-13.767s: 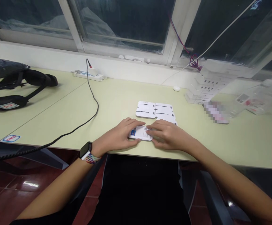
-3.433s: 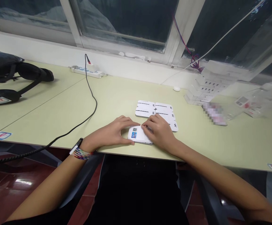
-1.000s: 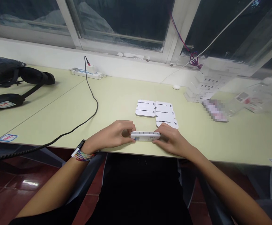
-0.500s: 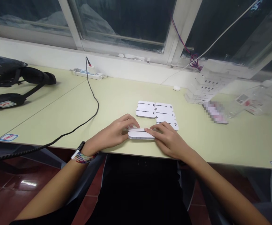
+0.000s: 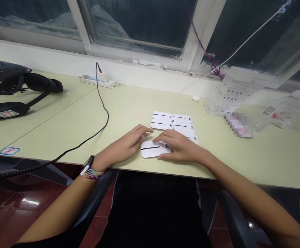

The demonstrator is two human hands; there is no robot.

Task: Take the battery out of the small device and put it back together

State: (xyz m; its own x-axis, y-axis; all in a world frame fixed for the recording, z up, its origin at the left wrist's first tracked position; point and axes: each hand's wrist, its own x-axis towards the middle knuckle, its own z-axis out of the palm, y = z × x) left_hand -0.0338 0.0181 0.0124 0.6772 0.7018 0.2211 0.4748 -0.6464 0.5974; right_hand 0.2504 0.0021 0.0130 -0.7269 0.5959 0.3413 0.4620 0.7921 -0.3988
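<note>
Turn-over on the table [image 5: 129,106] now done; right hand [image 5: 182,146] loosely spans the piece, thumb at its near edge, fingertips at its far edge; left hand [image 5: 127,144] half-open by the left end, nothing seen in its hold, contact there unclear; five like blocks [image 5: 177,122] unmoved just behind; the white block [image 5: 150,148], on edge a second ago with printed side showing, lies flat near the table's front, lined face up; its facing thus agrees with theirs, a gap remaining between; surroundings, by size: black headgear [image 5: 20,111], far left; white box stack [image 5: 232,91], right rear; black cable [image 5: 108,113], well left, not obstructing; power strip [image 5: 98,82] by the wall; small white round item [image 5: 195,98]; only hindrance: right hand hides part of the nearest grouped block.
</note>
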